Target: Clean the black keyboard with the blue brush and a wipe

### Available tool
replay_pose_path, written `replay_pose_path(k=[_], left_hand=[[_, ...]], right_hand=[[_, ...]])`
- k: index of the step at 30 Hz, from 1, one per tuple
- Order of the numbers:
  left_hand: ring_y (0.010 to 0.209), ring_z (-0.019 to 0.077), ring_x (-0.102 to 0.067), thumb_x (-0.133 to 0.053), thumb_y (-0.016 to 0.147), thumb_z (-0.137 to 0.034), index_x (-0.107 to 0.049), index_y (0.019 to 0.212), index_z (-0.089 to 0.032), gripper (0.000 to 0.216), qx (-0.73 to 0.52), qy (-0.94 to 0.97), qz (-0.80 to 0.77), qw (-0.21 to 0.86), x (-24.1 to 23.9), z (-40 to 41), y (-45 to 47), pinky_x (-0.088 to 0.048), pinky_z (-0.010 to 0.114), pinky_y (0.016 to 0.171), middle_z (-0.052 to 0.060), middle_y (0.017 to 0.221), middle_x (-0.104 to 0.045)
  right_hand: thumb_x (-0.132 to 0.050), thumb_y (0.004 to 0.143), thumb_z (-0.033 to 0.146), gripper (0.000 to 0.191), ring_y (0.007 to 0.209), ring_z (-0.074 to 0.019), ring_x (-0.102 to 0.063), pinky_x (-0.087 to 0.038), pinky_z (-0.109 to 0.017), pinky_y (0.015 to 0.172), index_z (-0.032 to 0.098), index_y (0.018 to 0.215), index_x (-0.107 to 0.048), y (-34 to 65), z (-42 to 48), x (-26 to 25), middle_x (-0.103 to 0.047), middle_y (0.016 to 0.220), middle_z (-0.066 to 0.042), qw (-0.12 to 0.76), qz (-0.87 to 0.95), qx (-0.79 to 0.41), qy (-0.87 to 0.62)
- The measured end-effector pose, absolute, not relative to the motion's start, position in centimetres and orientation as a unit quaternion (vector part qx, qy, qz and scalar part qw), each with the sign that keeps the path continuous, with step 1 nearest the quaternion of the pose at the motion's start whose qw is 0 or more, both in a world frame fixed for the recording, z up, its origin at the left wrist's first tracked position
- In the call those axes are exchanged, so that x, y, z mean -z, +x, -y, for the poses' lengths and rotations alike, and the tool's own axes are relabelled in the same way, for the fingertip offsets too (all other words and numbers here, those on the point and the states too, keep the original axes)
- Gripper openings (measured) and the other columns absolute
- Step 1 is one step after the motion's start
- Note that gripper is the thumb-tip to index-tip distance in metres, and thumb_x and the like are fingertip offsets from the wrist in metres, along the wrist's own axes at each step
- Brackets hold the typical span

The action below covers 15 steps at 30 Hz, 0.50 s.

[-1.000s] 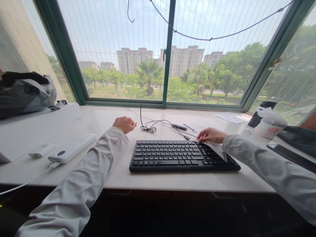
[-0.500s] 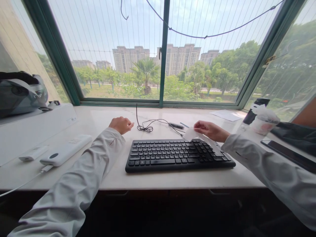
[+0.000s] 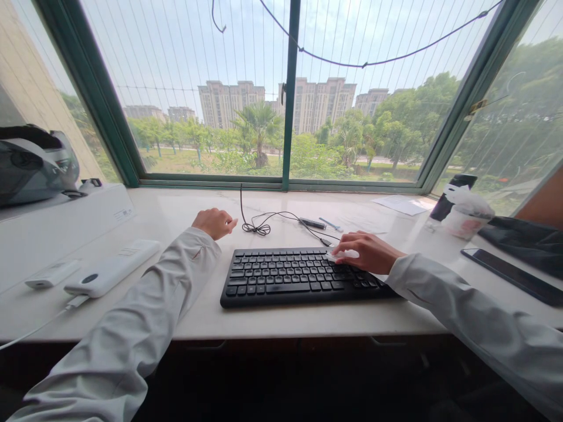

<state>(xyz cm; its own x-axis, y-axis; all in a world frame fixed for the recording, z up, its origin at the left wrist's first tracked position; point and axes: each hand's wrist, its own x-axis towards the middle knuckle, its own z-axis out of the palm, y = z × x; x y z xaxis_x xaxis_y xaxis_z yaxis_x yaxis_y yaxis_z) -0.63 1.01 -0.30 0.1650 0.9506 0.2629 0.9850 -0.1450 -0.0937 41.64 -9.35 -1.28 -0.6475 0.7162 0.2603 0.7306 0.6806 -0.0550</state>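
Nearest are two grey sleeves (image 3: 145, 316), which lead forward to the left grip (image 3: 214, 223) and the right grip (image 3: 369, 252), over a pale worktop (image 3: 200, 325). A black keyboard (image 3: 281, 272) lies on this worktop, partly under the right grip, and extends from there to the left; its right end is mostly covered by the hand and the sleeve. The right grip is grasping a white tissue (image 3: 349, 254) between thumb and fingers, and the tissue seems to touch the upper keys.

To the right of the right grip, well apart, a dark phone (image 3: 510, 275) lies flat. To the left of the left grip, on the other side of the sleeve, there are a white power bank (image 3: 113, 266) with a white plug (image 3: 78, 301) at its near end, and a smaller white device (image 3: 53, 274).

The left grip is clenched loosely, near the upper left corner of the keyboard; I cannot tell if it touches the worktop. Just to its right lies a looped black cable (image 3: 257, 227). Between the two grips, a little farther, are a small black stick (image 3: 312, 224) and a blue one (image 3: 331, 224). Beyond the right grip lies a paper sheet (image 3: 402, 204), and beyond both grips stands a green window frame (image 3: 288, 117).
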Motion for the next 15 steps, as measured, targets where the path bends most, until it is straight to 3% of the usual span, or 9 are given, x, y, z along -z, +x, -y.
replay_pose_path(k=[10,15], left_hand=[[0.081,0.0274,-0.066,-0.036,0.084,-0.059,-0.078,0.072,-0.028,0.053,0.073,-0.753,0.642,0.124,0.27,-1.0,-0.61,-0.045,0.036,0.073,0.009,0.083,-0.074],[0.08,0.0276,-0.066,-0.035,0.084,-0.059,-0.078,0.071,-0.028,0.054,0.079,-0.758,0.635,0.122,0.37,-1.12,-0.71,-0.045,0.037,0.073,0.009,0.083,-0.074]], right_hand=[[-0.057,0.09,0.034,0.022,0.069,-0.0176,-0.061,-0.042,-0.034,0.081,0.021,0.083,-0.074,41.82,8.78,1.06,-0.071,0.079,-0.005,0.166,0.883,0.055,-0.436],[-0.053,0.092,0.034,0.026,0.073,-0.0184,-0.062,-0.039,-0.036,0.086,0.023,0.084,-0.076,41.57,8.6,1.16,-0.07,0.079,-0.006,0.147,0.904,0.062,-0.397]])
